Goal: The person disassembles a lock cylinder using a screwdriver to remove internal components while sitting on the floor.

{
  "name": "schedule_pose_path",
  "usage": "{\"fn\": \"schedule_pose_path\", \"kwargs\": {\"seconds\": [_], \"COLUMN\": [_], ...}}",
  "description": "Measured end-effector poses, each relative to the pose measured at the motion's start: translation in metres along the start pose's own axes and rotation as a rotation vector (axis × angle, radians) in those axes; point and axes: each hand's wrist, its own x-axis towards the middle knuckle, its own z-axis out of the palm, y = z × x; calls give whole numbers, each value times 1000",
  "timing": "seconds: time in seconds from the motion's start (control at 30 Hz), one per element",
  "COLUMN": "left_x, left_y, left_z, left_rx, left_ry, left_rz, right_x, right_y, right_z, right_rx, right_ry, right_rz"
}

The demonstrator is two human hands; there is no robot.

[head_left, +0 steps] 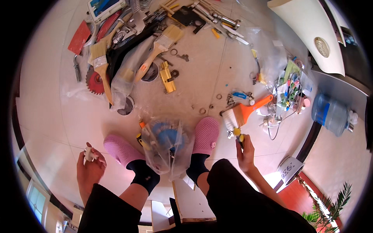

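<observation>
My left hand (90, 171) is at the lower left with its fingers closed on a small white piece (90, 154), whose kind I cannot make out. At the right, my right hand (245, 154) grips a short yellow-and-black handled tool (238, 134) that points up; its working end is hard to see. Just above it lies a paintbrush with an orange handle (248, 110) and pale bristles. Between my feet, in pink clogs (123, 149), stands a clear plastic bag (168, 151) with blue things inside. A yellow-and-black handle (141, 139) shows at the bag's left edge.
Wooden-handled paintbrushes (101, 70), a red saw blade (94, 82) and a brass lock cylinder (167, 77) lie ahead on the tiled floor. Knives (236, 37) are farther off. Tangled small parts and wires (289, 91) sit at the right, near a water bottle (330, 115) and a white pot (290, 170).
</observation>
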Motion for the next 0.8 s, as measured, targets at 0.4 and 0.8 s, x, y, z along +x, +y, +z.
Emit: {"fn": "schedule_pose_path", "kwargs": {"seconds": [0.4,0.8], "left_x": [-7,2], "left_y": [-15,-37], "left_z": [9,20], "left_rx": [38,119], "left_ry": [100,122], "left_rz": [39,-26], "right_x": [96,133], "right_y": [-56,-42], "right_z": [-39,-12], "right_rx": [278,1063], "right_ry": [138,152], "right_rz": [13,360]}}
